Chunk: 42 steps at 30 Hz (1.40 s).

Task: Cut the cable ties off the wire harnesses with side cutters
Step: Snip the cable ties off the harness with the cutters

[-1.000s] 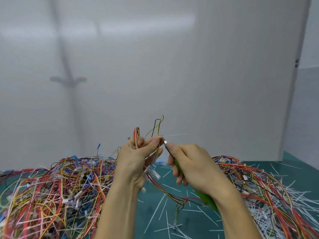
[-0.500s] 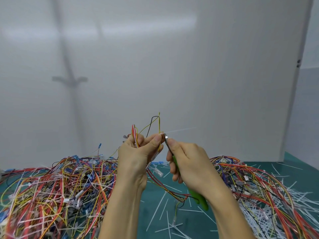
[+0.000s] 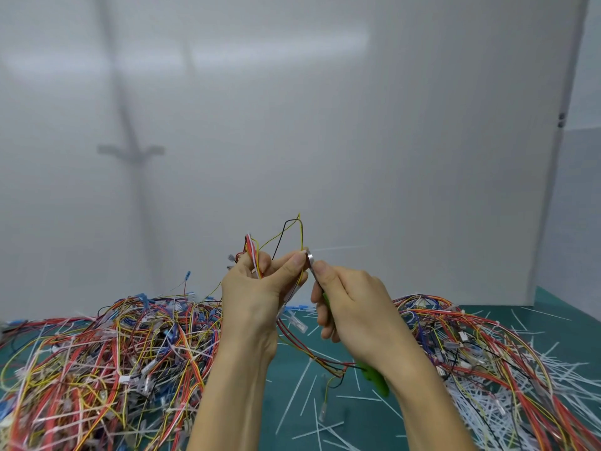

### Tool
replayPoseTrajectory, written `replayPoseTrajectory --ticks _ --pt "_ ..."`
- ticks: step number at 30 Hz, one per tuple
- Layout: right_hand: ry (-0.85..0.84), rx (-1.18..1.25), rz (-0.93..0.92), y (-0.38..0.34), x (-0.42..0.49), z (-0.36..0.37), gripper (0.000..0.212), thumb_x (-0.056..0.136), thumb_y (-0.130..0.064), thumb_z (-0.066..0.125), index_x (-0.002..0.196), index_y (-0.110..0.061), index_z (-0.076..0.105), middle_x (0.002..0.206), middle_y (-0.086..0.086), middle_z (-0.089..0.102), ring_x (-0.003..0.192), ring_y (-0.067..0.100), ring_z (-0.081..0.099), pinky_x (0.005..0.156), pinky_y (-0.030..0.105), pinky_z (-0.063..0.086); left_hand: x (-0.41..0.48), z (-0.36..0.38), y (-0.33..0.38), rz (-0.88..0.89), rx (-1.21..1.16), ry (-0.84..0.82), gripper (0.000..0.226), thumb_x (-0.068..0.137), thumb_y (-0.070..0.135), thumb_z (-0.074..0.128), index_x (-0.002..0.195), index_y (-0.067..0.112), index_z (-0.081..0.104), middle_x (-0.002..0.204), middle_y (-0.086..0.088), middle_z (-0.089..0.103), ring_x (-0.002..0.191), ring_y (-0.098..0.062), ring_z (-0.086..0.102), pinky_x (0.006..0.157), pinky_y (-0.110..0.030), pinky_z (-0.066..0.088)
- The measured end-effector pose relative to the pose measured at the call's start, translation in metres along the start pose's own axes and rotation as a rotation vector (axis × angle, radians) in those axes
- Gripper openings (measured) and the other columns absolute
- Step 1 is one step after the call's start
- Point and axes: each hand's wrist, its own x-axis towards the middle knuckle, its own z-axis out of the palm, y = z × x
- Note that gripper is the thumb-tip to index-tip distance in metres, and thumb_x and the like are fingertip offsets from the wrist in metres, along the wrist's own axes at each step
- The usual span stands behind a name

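My left hand (image 3: 257, 294) holds a wire harness (image 3: 286, 236) of red, yellow and black wires up above the table, pinching it between thumb and fingers. Its wires loop above my fingers and trail down to the green mat. My right hand (image 3: 351, 307) grips green-handled side cutters (image 3: 374, 379), whose metal jaws (image 3: 310, 260) touch the harness right at my left thumb tip. A thin white cable tie tail (image 3: 338, 248) sticks out to the right from the jaws. Whether the jaws are closed on the tie cannot be told.
A large tangled heap of harnesses (image 3: 107, 359) covers the table's left side, and a second heap (image 3: 481, 353) lies on the right. Several cut white ties (image 3: 305, 392) litter the green mat (image 3: 292, 379) between them. A white wall panel (image 3: 292, 125) stands close behind.
Both hands have risen slightly with the harness and cutters; the wire loop above my left hand stands taller. The cutter jaws stay at my left thumb tip.
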Motion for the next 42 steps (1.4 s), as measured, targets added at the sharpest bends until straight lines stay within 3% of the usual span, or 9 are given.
replayPoseTrajectory --ticks 10,26,42 --pt "0.027 -0.032 0.0 -0.0062 -0.002 -0.0022 0.053 0.102 -0.051 0.036 0.067 -0.018 0.058 0.052 0.001 0.057 0.048 0.016 0.055 0.062 0.048 0.055 -0.0005 0.0002 -0.0013 0.003 0.019 -0.005 0.044 0.076 -0.006 0.074 0.073 0.016 0.036 0.085 -0.016 0.076 0.077 -0.02 0.075 0.064 -0.023 0.057" --pt "0.038 -0.083 -0.015 -0.0077 -0.0025 -0.0024 0.053 0.101 -0.053 0.033 0.066 -0.021 0.057 0.056 0.003 0.058 0.056 0.02 0.058 0.069 0.052 0.055 -0.0008 0.0011 0.0004 0.006 0.017 -0.011 0.044 0.074 -0.006 0.075 0.073 0.015 0.036 0.082 -0.017 0.076 0.074 -0.02 0.074 0.064 -0.023 0.057" --pt "0.025 -0.087 -0.023 -0.0103 -0.0037 -0.003 0.052 0.101 -0.052 0.035 0.065 -0.021 0.056 0.054 -0.003 0.051 0.055 0.019 0.05 0.066 0.05 0.053 0.0006 -0.002 -0.0003 0.013 0.043 -0.016 0.045 0.076 -0.007 0.075 0.072 0.015 0.036 0.081 -0.016 0.076 0.072 -0.02 0.074 0.062 -0.022 0.057"
